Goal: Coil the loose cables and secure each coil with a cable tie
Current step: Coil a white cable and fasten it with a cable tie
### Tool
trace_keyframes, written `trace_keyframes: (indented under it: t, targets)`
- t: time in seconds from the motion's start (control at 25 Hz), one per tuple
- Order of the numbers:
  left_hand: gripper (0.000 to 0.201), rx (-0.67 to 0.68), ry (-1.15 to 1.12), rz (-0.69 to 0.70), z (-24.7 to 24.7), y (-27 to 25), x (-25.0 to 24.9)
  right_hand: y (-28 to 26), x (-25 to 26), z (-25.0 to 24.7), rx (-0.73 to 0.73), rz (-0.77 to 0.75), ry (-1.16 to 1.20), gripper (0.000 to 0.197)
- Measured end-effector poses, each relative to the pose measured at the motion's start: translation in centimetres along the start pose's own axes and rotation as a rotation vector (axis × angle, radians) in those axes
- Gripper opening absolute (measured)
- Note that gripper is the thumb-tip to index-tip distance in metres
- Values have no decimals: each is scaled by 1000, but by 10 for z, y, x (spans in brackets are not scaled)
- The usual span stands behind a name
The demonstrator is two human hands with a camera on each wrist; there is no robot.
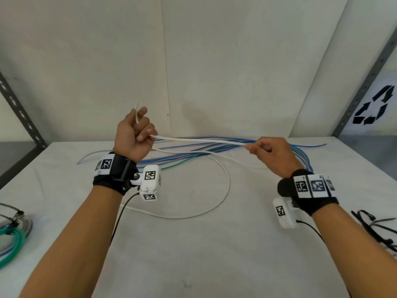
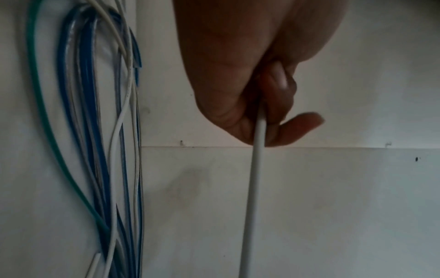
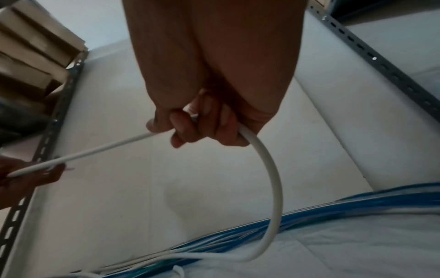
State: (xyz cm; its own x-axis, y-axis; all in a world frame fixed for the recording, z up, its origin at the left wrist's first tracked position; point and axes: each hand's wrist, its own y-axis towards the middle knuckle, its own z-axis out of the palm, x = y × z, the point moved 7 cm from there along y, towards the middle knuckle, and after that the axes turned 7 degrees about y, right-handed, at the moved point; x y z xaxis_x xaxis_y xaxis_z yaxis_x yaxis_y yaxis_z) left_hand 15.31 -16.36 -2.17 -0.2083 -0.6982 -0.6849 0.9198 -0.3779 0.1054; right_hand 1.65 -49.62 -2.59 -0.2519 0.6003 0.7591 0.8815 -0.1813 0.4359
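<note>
Head view: white cable (image 1: 199, 140), held taut above the table (image 1: 193, 254) between left hand (image 1: 134, 134) and right hand (image 1: 270, 153), both gripping it; the rest loops on the table.
Left wrist view: fingers (image 2: 281, 97) curled round the cable; likely light and semi-stiff.
Right wrist view: the cable bends smoothly out of the fist (image 3: 204, 120); best gripped near its free end.

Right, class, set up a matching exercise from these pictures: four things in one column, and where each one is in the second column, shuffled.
Things
1. white cable
2. blue cables
3. tied coils
4. black cable ties

Places
A. on the table's near right edge
B. stretched between the left hand and the right hand
C. on the table's near left edge
D. loose along the back of the table

Pairs: 1-B, 2-D, 3-C, 4-A
</note>
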Motion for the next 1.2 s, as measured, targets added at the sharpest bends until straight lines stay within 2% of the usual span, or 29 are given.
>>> trace_keyframes:
  t: [0.08,0.16,0.32,0.4,0.48,0.52,0.56,0.68,0.72,0.76,0.84,0.92,1.04,1.2]
  targets:
    - [48,30,-69,-8,-7,2,-6,5,-10,-2,-7,60,-124,49]
    - [53,91,10,-53,-7,2,-15,9,-18,6,93,116,-310,65]
    - [40,173,489,-252,9,-15,-17,12,-22,19,318,244,-683,83]
    - [36,243,709,-397,22,-29,-7,14,-15,23,308,277,-867,82]
    - [38,297,897,-465,35,-38,11,22,-1,30,217,278,-940,69]
    - [39,290,945,-451,42,-39,21,27,8,34,179,299,-838,61]
    - [40,250,950,-406,46,-37,31,32,16,39,149,319,-625,55]
    - [35,42,807,-222,49,-32,52,29,57,54,33,395,358,41]
    - [34,-8,737,-176,49,-30,57,23,76,60,50,370,578,38]
    - [33,-43,670,-136,48,-31,62,15,92,68,129,316,672,35]
    - [31,-81,563,-52,50,-31,64,-1,119,87,354,164,583,28]
    - [31,-92,446,-30,52,-30,62,-12,126,105,527,48,345,23]
    - [29,-43,223,-128,53,-33,67,-14,115,123,549,-9,136,21]
    - [31,16,137,-174,50,-31,67,-12,102,137,467,-19,39,29]
